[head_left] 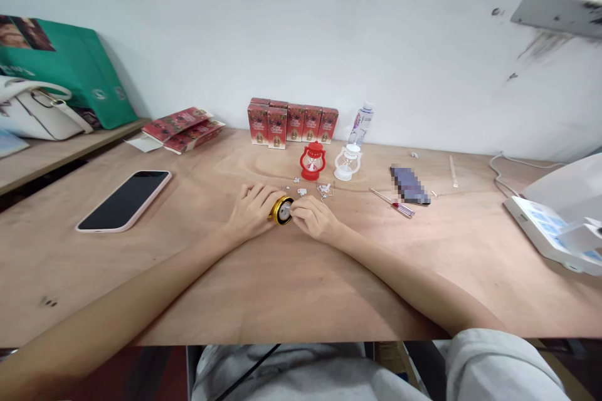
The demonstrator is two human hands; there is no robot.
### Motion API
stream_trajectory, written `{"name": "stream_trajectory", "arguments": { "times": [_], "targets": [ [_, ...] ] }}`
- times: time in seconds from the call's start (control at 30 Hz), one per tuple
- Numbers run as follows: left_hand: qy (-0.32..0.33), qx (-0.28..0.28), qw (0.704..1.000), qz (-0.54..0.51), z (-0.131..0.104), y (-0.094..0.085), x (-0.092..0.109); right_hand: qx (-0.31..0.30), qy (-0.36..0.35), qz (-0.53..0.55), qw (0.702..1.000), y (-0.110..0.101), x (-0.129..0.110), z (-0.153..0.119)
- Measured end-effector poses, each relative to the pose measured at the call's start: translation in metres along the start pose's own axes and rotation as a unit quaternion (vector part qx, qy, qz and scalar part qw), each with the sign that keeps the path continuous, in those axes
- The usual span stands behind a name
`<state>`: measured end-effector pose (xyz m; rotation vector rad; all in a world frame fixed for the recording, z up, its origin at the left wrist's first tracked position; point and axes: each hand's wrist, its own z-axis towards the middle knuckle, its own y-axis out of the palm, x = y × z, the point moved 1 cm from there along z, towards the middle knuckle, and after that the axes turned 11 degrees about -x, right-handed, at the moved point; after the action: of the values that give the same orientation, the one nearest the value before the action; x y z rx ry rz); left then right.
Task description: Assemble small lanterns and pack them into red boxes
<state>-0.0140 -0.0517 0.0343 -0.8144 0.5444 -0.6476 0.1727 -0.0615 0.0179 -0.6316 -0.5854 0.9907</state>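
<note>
A grey cloth sleeve (pixel 498 360) with a folded cuff lies nearest, at the edge of a tabletop (pixel 263 288) of pale brown wood with a faint grain and a few dark specks. Above the middle of the table is a shiny gold-coloured round piece (pixel 283 210), tipped so that its dark-rimmed end, with a pale disc inside, faces the person. The left hand (pixel 254 210) grasps it from the side, fingers curled over the top and hiding much of its body. The right hand (pixel 315 218) has its fingertips drawn together at the disc; whether they pinch a small part I cannot tell. To the left, a phone (pixel 125 200) in a pale pink case lies flat, its screen dark. Just beyond the hands are small white parts (pixel 325 190) and, to the right, a screwdriver (pixel 392 203) with a red and clear handle, near a dark flat object (pixel 410 185) that is pixelated. A white device (pixel 540 232) sits at the right edge. Farther back, a red lantern (pixel 313 163) and a white lantern (pixel 346 173) with clear middles stand upright, side by side. Behind them come red printed boxes (pixel 295 122) in a row and a clear bottle (pixel 361 124), its foot partly masked by the white lantern. At far left, a white handbag (pixel 42 113) covers part of a green bag (pixel 84 69).
</note>
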Motion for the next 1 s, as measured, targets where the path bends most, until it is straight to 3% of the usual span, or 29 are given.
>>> {"name": "stream_trajectory", "arguments": {
  "times": [0.2,0.3,0.5,0.7,1.0],
  "targets": [
    [-0.015,0.054,0.997,-0.06,-0.002,0.006,-0.003,0.038,0.01,-0.04,0.998,-0.001,-0.001,0.0],
    [-0.016,0.074,0.995,-0.063,-0.002,0.01,-0.003,0.028,0.017,-0.045,0.998,0.0,-0.001,0.0],
    [-0.009,0.02,0.994,-0.111,-0.005,0.019,-0.009,-0.014,0.034,-0.013,0.999,0.003,0.002,-0.004],
    [0.016,-0.035,0.987,-0.155,-0.008,0.015,-0.008,0.016,0.022,-0.033,0.999,-0.001,-0.001,0.0],
    [0.042,0.007,0.991,-0.124,-0.007,0.019,-0.008,0.064,0.009,-0.088,0.994,-0.004,-0.003,0.006]
  ]
}}
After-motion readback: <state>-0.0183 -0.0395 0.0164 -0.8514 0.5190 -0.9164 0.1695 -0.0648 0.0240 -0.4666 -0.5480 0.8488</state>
